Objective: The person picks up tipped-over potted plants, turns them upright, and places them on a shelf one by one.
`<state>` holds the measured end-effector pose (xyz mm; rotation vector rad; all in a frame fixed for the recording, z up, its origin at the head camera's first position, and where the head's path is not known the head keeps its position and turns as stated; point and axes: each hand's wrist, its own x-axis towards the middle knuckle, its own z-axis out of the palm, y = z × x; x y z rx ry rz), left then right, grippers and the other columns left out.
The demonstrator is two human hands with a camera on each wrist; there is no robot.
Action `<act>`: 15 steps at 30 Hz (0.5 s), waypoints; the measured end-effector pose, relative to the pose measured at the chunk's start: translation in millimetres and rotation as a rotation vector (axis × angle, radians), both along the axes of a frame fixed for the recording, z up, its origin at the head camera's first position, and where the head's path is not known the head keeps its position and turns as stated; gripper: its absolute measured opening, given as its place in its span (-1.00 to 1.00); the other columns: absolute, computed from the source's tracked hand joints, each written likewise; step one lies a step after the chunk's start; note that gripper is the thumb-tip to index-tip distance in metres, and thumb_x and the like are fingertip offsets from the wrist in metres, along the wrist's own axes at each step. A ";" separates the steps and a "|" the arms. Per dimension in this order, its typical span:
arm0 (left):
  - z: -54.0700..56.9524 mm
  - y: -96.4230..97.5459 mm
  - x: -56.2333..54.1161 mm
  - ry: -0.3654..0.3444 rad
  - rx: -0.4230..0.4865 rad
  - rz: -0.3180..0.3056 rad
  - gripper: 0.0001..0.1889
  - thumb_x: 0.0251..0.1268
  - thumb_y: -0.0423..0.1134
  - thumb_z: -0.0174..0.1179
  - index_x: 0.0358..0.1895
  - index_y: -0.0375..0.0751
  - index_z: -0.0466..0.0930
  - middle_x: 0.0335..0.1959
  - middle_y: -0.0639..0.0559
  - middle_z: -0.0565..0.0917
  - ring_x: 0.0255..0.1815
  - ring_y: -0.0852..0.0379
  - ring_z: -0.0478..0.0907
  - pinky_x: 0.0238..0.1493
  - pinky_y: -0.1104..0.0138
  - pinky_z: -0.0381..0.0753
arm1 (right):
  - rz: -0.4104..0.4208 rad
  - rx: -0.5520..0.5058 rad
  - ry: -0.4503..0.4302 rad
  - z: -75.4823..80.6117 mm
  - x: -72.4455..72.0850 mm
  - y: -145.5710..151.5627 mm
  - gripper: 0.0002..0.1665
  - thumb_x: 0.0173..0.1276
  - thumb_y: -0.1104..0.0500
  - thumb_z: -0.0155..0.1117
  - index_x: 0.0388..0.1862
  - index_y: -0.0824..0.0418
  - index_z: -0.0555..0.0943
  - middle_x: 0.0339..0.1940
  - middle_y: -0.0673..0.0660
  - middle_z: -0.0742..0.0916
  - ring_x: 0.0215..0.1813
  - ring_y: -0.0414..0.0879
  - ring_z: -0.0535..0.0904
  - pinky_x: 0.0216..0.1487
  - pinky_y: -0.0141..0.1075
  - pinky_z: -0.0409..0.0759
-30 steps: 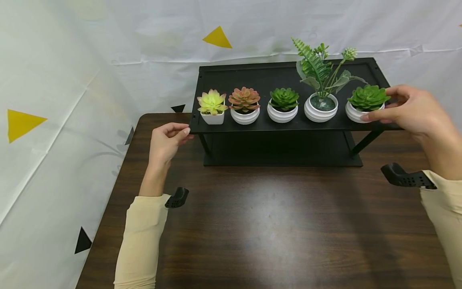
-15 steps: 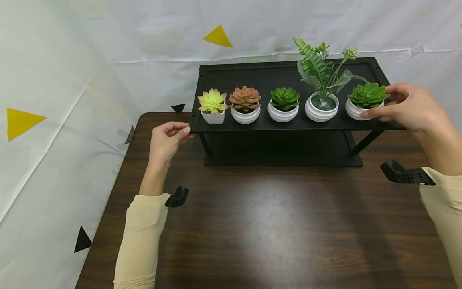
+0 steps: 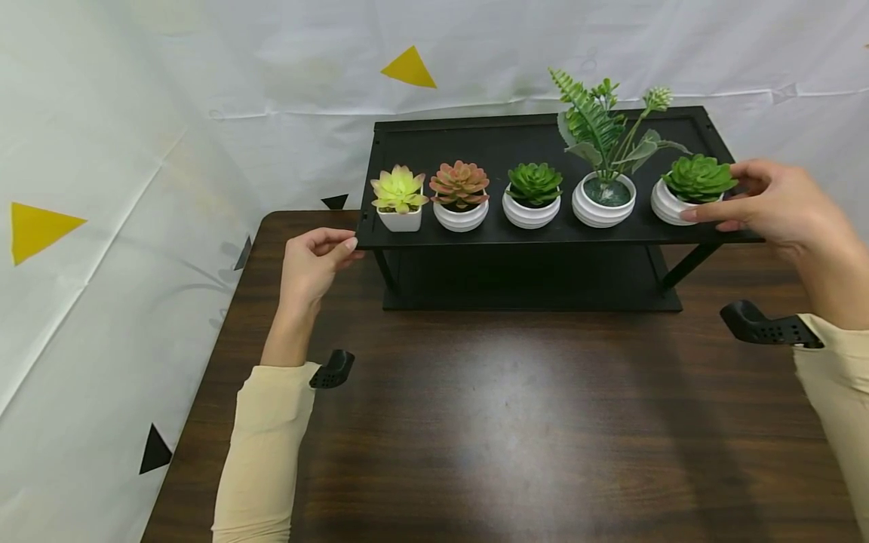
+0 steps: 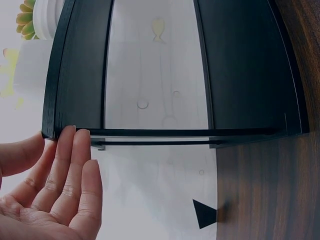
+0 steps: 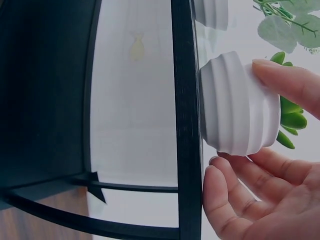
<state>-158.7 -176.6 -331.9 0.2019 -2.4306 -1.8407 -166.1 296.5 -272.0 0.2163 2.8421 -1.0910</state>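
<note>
A black two-tier shelf (image 3: 475,234) stands on the brown table. My left hand (image 3: 308,268) pinches the front left corner of its upper tier between thumb and fingers, as the left wrist view also shows. At the right end of that tier, my right hand (image 3: 790,207) holds a green succulent (image 3: 699,179) by its white ribbed pot (image 5: 240,105). The thumb lies on the near side of the pot and the fingers reach around its outer side. In the right wrist view the pot looks slightly tilted, with its base right at the shelf surface.
In a row left of the held pot are a leafy fern plant (image 3: 604,200), another green succulent (image 3: 534,188), a reddish succulent (image 3: 460,188) and a yellow-green one (image 3: 399,192) in a square pot. White sheeting (image 3: 299,68) hangs behind and left of the table (image 3: 509,422).
The right hand has shifted the green succulent's pot slightly to the right over the last half second. The left hand stays at the shelf corner.
</note>
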 end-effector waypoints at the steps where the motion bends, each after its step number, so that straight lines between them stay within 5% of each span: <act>1: 0.0 -0.1 0.0 0.000 0.000 0.000 -0.77 0.21 -0.38 0.18 -0.11 -0.45 0.59 -0.23 -0.22 0.62 -0.34 0.10 0.65 -0.15 0.31 0.61 | 0.002 -0.006 0.003 -0.5 -0.2 0.2 -0.01 0.10 -0.02 0.38 0.33 0.41 0.11 -0.52 -0.19 0.49 -0.59 -0.24 0.49 -0.50 -0.45 0.36; 8: -0.2 -0.6 0.0 0.004 0.008 0.000 -0.78 0.20 -0.39 0.18 -0.12 -0.45 0.59 -0.27 -0.19 0.63 -0.35 0.09 0.65 -0.12 0.24 0.59 | 0.016 -0.059 0.029 -3.4 -0.7 2.2 -0.27 0.11 0.04 0.39 0.15 0.29 0.28 -0.54 -0.26 0.51 -0.57 -0.28 0.50 -0.53 -0.44 0.45; 15: -0.1 0.2 0.2 0.001 0.016 -0.002 -0.77 0.21 -0.39 0.17 -0.11 -0.46 0.58 -0.23 -0.22 0.62 -0.31 0.04 0.65 -0.12 0.26 0.60 | 0.019 -0.084 0.032 -4.0 1.3 4.2 -0.15 0.14 0.06 0.36 0.27 0.42 0.19 -0.36 -0.17 0.50 -0.49 -0.42 0.46 -0.49 -0.51 0.52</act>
